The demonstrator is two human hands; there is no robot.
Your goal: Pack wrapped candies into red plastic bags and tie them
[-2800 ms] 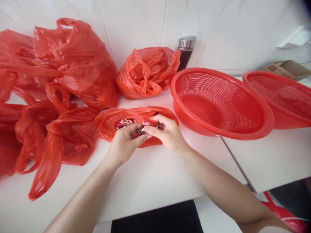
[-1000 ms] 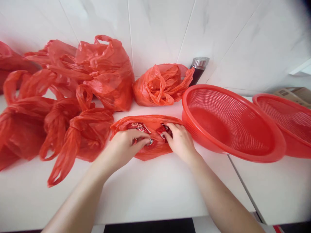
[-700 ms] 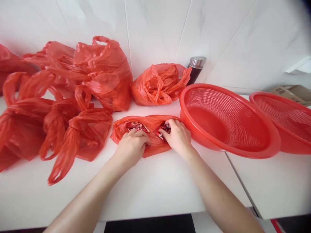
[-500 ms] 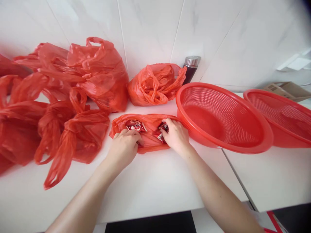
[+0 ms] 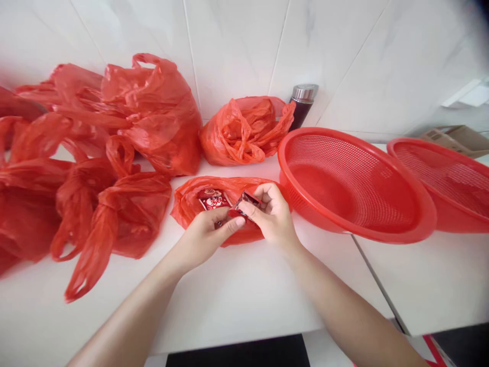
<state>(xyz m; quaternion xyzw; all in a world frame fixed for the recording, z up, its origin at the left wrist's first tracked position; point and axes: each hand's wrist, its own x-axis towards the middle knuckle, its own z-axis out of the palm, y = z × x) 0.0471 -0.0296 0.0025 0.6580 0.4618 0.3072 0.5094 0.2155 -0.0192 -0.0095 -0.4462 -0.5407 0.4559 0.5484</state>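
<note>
Pinching right hand (image 5: 275, 216): packet (image 5: 248, 197) held.
Left hand (image 5: 206, 232): grip can't be told.
Bag (image 5: 185, 201) below: loosely held, packet might be dropped.

Both forearms bare, converging: left forearm (image 5: 139, 308) from near left, right forearm (image 5: 336, 300) from near right. Wrists roughly straight. Left hand (image 5: 202, 234) low, left thumb (image 5: 232, 225) stretched out to the right, index bent above it; remaining fingers mostly hidden. Right hand (image 5: 277, 216) pinching, right thumb (image 5: 250, 210) pointing far left, other fingers (image 5: 272, 192) curled on the far side. Thumb tips close together.
</note>
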